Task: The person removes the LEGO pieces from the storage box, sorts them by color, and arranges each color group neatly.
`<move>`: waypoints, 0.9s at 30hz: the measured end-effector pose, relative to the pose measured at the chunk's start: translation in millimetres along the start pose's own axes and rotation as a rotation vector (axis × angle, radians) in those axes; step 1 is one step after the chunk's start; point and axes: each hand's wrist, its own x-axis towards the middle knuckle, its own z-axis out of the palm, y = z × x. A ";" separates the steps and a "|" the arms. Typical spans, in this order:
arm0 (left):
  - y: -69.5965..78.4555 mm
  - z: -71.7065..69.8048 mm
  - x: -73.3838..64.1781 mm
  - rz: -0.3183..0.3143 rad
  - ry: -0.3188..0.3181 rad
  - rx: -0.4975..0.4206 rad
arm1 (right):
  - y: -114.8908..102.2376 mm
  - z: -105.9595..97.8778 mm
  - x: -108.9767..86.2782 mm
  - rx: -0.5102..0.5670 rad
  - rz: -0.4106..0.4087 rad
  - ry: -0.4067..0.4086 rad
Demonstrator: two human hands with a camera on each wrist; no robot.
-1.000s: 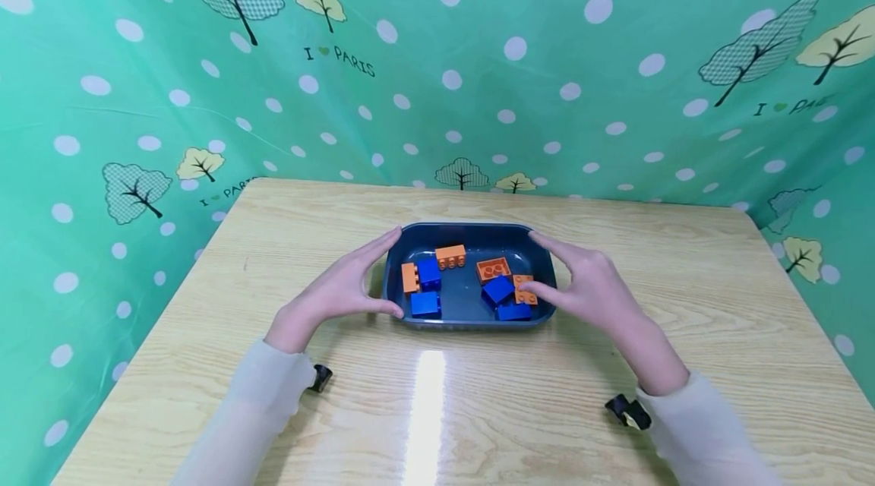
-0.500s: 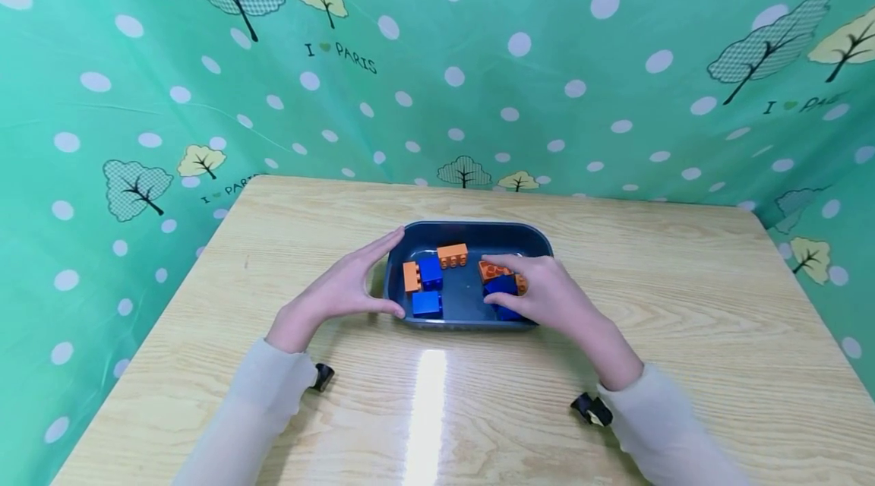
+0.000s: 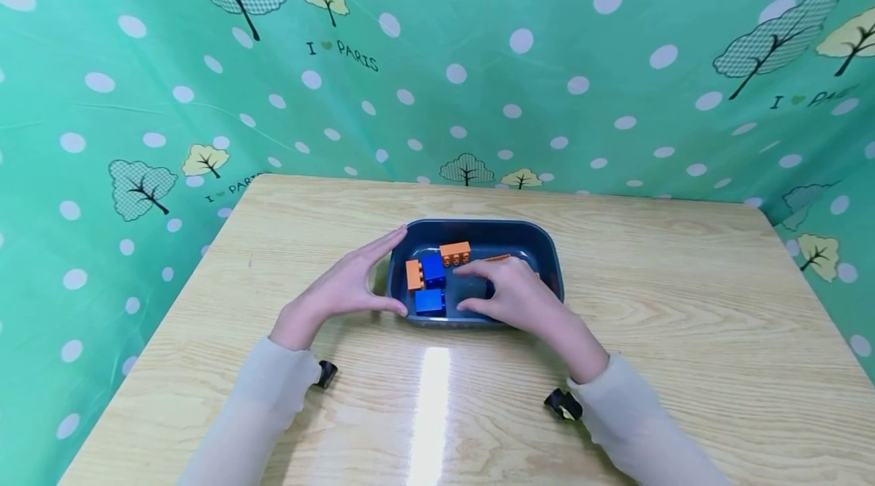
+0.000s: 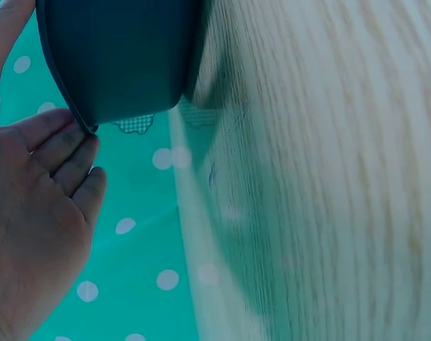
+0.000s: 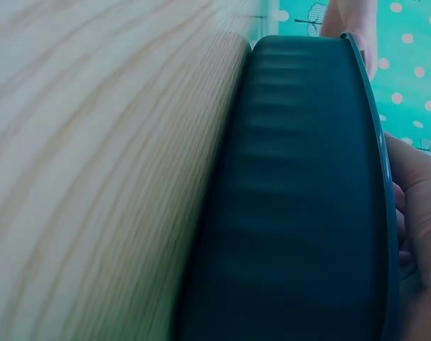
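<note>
A dark blue plastic bin [image 3: 478,228] with rounded corners stands on the table, holding orange and blue toy building bricks. My left hand [image 3: 344,285] grips its left end, thumb at the near corner and forefinger at the far one; the left wrist view shows fingertips at the bin's rim. Over the bin's right half is my right hand [image 3: 516,296], thumb and forefinger apart and pointing left. It hides most of the bricks there. Left of it lie an orange brick [image 3: 455,253], another orange brick [image 3: 414,274] and two blue bricks [image 3: 429,302].
The pale wooden table [image 3: 328,213] extends around the bin on all sides. Behind it hangs a green dotted cloth [image 3: 410,53] with printed trees. Small black devices [image 3: 564,404] sit at the wrists.
My right hand has let go of the bin's right end and moved left over the bricks inside. My left hand has stayed at the left end.
</note>
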 end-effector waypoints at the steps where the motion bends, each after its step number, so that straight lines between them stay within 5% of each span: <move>1: -0.1 -0.2 0.3 0.001 -0.001 -0.001 | -0.3 1.2 1.0 0.003 0.002 -0.006; 27: -3.9 0.7 1.2 0.018 -0.006 -0.029 | -10.7 18.8 24.1 0.162 0.120 -0.134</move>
